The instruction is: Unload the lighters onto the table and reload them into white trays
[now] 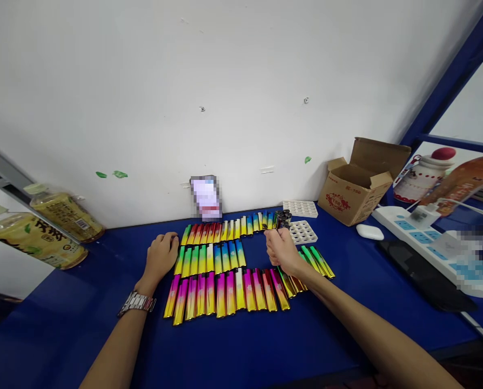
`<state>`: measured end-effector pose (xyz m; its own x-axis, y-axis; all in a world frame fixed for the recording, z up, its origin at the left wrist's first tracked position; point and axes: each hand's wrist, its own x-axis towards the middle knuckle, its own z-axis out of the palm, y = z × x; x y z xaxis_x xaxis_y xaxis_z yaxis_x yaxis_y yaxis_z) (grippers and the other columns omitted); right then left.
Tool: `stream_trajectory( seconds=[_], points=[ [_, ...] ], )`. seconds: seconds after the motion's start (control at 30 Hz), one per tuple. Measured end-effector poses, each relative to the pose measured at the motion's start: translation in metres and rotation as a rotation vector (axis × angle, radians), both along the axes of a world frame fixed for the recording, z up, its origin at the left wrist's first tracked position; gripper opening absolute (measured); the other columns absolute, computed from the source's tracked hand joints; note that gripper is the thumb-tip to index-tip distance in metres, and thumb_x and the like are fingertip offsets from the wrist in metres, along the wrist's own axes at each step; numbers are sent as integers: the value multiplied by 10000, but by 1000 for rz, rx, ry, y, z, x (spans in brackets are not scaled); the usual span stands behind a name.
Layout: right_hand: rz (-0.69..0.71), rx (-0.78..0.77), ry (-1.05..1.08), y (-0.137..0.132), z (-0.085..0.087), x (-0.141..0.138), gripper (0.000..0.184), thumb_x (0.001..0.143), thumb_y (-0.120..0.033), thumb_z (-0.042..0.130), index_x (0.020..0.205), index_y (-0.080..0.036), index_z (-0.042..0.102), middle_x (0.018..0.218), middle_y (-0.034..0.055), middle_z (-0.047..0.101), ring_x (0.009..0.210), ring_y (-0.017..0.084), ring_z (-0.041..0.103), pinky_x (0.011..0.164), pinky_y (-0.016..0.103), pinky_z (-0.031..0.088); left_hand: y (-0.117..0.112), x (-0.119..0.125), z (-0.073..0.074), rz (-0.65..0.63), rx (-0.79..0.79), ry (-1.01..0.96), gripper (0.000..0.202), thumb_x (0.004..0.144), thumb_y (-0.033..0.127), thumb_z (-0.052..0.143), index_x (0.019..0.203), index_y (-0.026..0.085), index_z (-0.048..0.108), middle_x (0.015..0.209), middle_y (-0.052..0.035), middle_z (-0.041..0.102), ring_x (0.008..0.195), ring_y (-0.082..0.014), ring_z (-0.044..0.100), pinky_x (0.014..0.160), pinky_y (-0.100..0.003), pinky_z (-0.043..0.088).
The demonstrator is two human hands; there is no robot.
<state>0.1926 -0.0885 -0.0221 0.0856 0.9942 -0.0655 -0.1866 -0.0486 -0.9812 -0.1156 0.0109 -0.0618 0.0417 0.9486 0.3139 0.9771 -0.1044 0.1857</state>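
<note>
Lighters (pixel 225 281): slim, glossy, metallic, rainbow-banded.

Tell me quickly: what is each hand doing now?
Left hand: curled shut, beside rows of shiny rainbow-coloured lighters.
Right hand: closed on bunch of lighters.

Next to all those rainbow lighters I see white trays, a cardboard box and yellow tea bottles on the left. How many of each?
White trays: 2
Cardboard box: 1
Yellow tea bottles: 2
Total: 5, leaving the lighters aside.
</note>
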Motion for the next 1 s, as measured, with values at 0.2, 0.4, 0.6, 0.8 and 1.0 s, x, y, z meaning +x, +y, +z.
stream_trajectory(
  seconds=[0.2,0.4,0.6,0.8,1.0],
  points=[
    [1,-8,5,2,-5,-3,439,796,-319,520,480,-246,223,401,-105,159,333,33,109,300,190,94,1,0,0,-5,4,-10,393,897,332,301,1071,165,611,974,-134,644,993,-289,595,849,-417,474],
    [10,16,2,0,-7,-3,413,785,-289,504,488,-245,219,405,-104,160,327,34,121,297,187,101,1,-1,-1,-5,0,-13,384,892,331,315,1073,170,613,973,-131,647,991,-286,595,848,-414,473],
    [3,20,-38,2,-11,-4,401,766,-256,494,489,-254,204,393,-102,170,319,36,125,280,191,126,1,-2,-3,-7,10,-18,374,886,327,328,1069,179,619,974,-126,649,980,-279,596,846,-407,471],
    [5,31,-34,2,-11,-4,405,774,-252,490,488,-253,204,399,-102,166,316,37,126,281,190,122,1,-1,-1,-7,1,-14,384,890,327,317,1074,168,613,989,-133,645,991,-286,593,850,-411,469],
    [22,39,-35,1,-11,-4,417,803,-271,495,496,-249,213,406,-100,172,324,36,120,293,193,113,1,0,0,-2,1,-3,380,888,317,321,1080,166,612,983,-134,646,977,-285,597,833,-408,474]
  ],
)
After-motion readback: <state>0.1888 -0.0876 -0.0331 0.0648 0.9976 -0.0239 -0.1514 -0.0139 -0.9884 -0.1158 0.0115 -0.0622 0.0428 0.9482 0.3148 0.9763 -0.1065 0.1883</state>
